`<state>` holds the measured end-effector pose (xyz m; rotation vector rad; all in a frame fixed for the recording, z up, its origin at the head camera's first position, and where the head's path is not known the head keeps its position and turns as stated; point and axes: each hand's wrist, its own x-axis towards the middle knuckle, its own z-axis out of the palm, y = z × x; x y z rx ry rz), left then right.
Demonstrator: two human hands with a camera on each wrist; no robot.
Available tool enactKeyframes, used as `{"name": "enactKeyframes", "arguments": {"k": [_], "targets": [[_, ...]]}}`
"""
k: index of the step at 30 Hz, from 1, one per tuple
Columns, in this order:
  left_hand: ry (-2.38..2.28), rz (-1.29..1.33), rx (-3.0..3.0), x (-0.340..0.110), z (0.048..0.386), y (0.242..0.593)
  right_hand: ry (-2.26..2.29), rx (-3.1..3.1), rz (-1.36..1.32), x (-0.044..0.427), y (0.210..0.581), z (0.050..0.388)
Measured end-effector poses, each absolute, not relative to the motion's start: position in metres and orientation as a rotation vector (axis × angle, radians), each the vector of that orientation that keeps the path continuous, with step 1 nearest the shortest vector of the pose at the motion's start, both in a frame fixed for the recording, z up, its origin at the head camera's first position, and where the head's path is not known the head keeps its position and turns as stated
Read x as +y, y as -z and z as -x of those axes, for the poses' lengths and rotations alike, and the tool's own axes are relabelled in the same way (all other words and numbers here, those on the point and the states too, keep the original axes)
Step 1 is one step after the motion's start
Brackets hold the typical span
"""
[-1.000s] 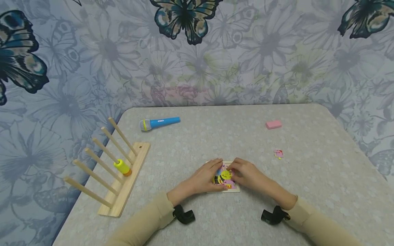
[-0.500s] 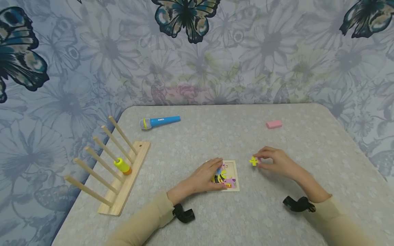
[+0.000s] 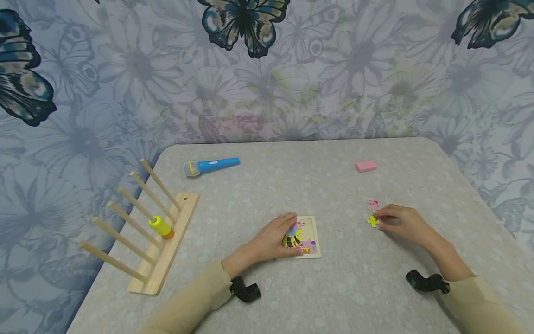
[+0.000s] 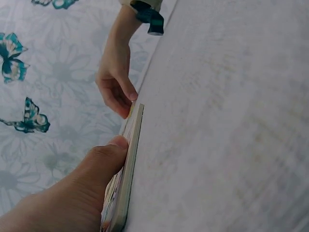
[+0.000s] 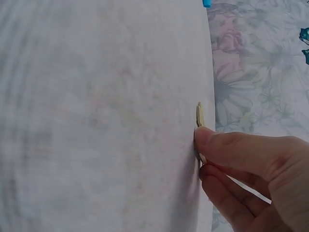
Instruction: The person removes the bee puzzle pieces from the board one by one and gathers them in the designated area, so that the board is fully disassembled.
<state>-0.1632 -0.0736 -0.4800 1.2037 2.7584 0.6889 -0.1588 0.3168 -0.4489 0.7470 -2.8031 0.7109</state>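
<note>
A small wooden tray puzzle (image 3: 318, 241) with a bee picture lies flat on the table, its right part showing bare wood. My left hand (image 3: 269, 239) holds it from the left, thumb at the near edge and fingers over the far edge. In the left wrist view the thumb (image 4: 108, 157) presses along the tray's side (image 4: 128, 179). To the right, my right hand (image 3: 406, 225) pinches a yellow puzzle piece (image 3: 372, 221) between thumb and fingers, low over the table. A pink-and-red puzzle piece (image 3: 372, 204) lies just beyond it. The right wrist view shows the pinched piece edge-on (image 5: 200, 115).
On the left stands a wooden peg rack (image 3: 150, 266) with slanting pegs; one carries yellow and orange rings (image 3: 160, 226). A blue toy microphone (image 3: 212, 165) lies at the back left, a pink block (image 3: 366, 166) at the back right. A patterned wall rises behind the table.
My right hand has left the tray with the yellow piece and moved right, beside the loose pink piece. The left hand stays on the tray. The head view has shifted slightly.
</note>
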Motion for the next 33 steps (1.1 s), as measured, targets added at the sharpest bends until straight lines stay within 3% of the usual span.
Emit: {"name": "enactKeyframes", "arguments": {"k": [7, 19, 33], "targets": [[-0.744, -1.203, 2.776, -0.075, 0.165, 0.479, -0.736, -2.779, -0.788, 0.300, 0.440, 0.160], [-0.829, -1.305, 2.671, -0.077, 0.163, 0.476, -0.825, -2.812, -1.207, 0.172, 0.442, 0.144], [-0.780, -1.251, 2.676, -0.080, 0.161, 0.477, -0.802, -2.748, -1.211, 0.156, 0.456, 0.133]]}}
